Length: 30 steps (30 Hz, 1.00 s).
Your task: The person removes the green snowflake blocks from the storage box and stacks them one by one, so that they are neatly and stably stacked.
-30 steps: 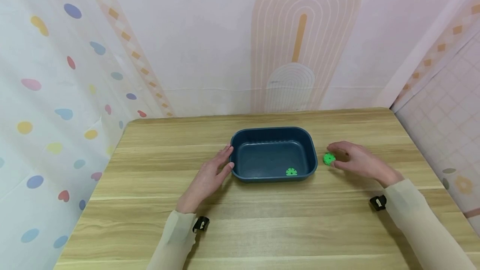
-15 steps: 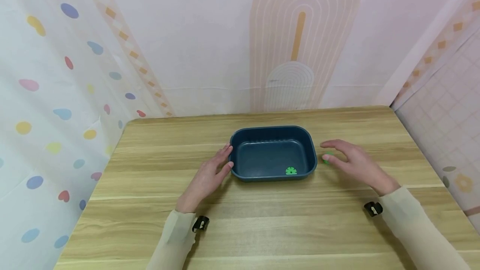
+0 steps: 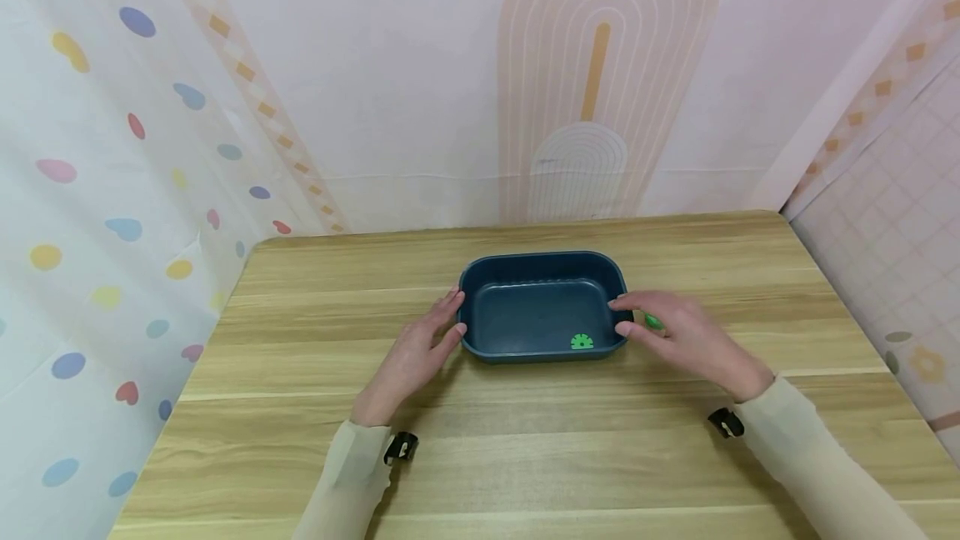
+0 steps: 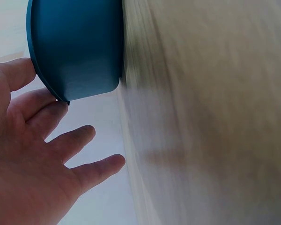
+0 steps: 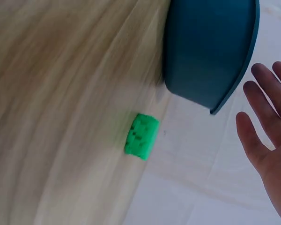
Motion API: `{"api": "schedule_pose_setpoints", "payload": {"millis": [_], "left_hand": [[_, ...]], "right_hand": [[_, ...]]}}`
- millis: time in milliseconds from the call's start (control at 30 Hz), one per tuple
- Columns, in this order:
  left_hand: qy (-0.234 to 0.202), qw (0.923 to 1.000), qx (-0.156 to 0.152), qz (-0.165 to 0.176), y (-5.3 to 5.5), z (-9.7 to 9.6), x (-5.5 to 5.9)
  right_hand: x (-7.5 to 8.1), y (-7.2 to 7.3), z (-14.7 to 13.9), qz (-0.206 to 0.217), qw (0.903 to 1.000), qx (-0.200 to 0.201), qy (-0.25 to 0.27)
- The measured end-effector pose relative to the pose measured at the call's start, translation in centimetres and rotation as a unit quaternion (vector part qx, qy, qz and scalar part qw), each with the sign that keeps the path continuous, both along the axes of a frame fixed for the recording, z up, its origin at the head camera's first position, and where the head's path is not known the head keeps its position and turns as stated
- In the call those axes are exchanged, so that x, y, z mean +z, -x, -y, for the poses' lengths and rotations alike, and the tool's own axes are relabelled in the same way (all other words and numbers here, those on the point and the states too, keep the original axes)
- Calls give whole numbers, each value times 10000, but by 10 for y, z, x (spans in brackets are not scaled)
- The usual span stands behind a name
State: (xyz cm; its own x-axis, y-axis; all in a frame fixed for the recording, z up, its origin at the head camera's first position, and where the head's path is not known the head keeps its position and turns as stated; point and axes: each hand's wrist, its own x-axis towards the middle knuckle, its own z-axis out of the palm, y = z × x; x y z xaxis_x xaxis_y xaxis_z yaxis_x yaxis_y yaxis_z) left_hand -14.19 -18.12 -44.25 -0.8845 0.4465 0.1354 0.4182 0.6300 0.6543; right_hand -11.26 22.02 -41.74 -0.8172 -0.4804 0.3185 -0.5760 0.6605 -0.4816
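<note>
A dark blue rectangular plastic bin (image 3: 543,315) stands on the wooden table. Inside, near its front right corner, a bright green notched disc (image 3: 582,342) shows in part, the front wall hiding the rest. My left hand (image 3: 411,365) rests at the bin's left end, its fingertips touching the rim with the fingers spread. Over the right rim hovers my right hand (image 3: 686,340), fingers extended and holding nothing; in the right wrist view they are apart from the bin. Beneath that hand, mostly hidden from the head camera, a stack of green notched discs (image 5: 142,136) lies beside the bin.
The wooden tabletop (image 3: 480,457) spreads around the bin on all sides. Behind it hangs a pale patterned curtain (image 3: 375,90), with more curtain at the left and right edges.
My right hand has left the green discs and moved left to the bin's right rim. The stack has stayed in place. The left hand and the bin look still.
</note>
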Motion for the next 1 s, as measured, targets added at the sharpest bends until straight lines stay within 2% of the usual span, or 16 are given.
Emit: {"api": "schedule_pose_setpoints", "payload": {"millis": [267, 567, 733, 1000], "left_hand": [[-39, 10000, 33, -30, -1, 1, 0], [-60, 9999, 22, -87, 0, 0, -1], [-55, 9999, -13, -153, 0, 0, -1], [-60, 9999, -30, -160, -1, 0, -1]], "right_hand": [[1, 1, 22, 222, 9978, 404, -477], [-2, 10, 42, 333, 9894, 992, -1011], [-5, 13, 49, 401, 9847, 1087, -1305], [-6, 18, 57, 384, 9827, 1223, -1339]]}}
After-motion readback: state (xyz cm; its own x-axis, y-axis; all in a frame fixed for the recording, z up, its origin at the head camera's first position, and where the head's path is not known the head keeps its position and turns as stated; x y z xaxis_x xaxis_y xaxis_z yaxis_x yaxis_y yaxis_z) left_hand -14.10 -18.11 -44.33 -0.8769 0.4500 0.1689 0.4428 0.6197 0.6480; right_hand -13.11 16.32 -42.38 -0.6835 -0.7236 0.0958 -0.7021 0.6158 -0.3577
